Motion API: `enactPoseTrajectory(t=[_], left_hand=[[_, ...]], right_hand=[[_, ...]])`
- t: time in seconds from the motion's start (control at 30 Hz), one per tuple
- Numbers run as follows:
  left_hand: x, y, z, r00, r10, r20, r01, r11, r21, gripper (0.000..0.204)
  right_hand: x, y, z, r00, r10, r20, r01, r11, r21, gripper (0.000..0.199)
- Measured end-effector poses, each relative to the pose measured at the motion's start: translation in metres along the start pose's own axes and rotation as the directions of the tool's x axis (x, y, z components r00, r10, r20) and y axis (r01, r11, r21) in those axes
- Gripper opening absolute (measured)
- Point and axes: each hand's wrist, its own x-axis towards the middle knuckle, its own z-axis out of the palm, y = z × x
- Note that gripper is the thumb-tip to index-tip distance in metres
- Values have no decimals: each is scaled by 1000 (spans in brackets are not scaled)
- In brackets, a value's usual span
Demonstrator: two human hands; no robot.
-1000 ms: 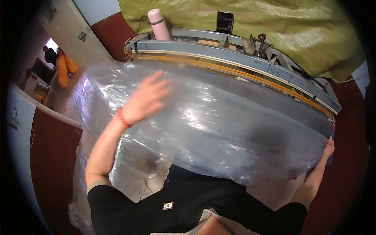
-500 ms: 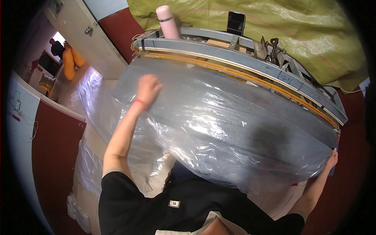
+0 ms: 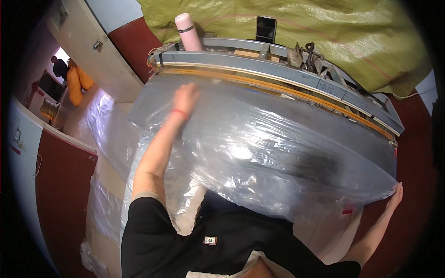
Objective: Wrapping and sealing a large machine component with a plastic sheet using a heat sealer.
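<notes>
A large clear plastic sheet (image 3: 278,143) lies spread over a grey table and drapes down toward my body. My left hand (image 3: 185,98), with a red band at the wrist, rests flat and open on the sheet near the far left, just short of the yellow strip (image 3: 296,90) of the long grey metal machine frame (image 3: 259,61). My right hand (image 3: 396,193) is at the far right, closed on the sheet's near right corner, arm stretched out.
A pink bottle (image 3: 187,32) stands on the frame's left end, a black box (image 3: 265,28) further right. A yellow-green tarp (image 3: 324,32) hangs behind. More plastic-covered material (image 3: 109,134) lies at left. A person (image 3: 59,67) stands beyond the open door (image 3: 88,51).
My left hand has slid away from me over the plastic, toward the far edge by the yellow strip. My right hand has stayed on the right corner.
</notes>
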Motion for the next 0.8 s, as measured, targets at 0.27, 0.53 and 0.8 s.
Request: enactPoseTrajectory(t=[0.27, 0.53, 0.8], left_hand=[[6, 12, 0, 987, 146, 59, -154, 977, 146, 13], [38, -36, 42, 887, -364, -284, 251, 897, -364, 24], [72, -131, 76, 864, -475, -166, 302, 754, -583, 25]], right_hand=[[20, 12, 8, 989, 7, -146, -26, 992, -125, 26], [68, 2, 114, 748, -664, -2, 176, 201, -964, 39], [99, 41, 217, 938, -290, -191, 284, 957, -59, 21]])
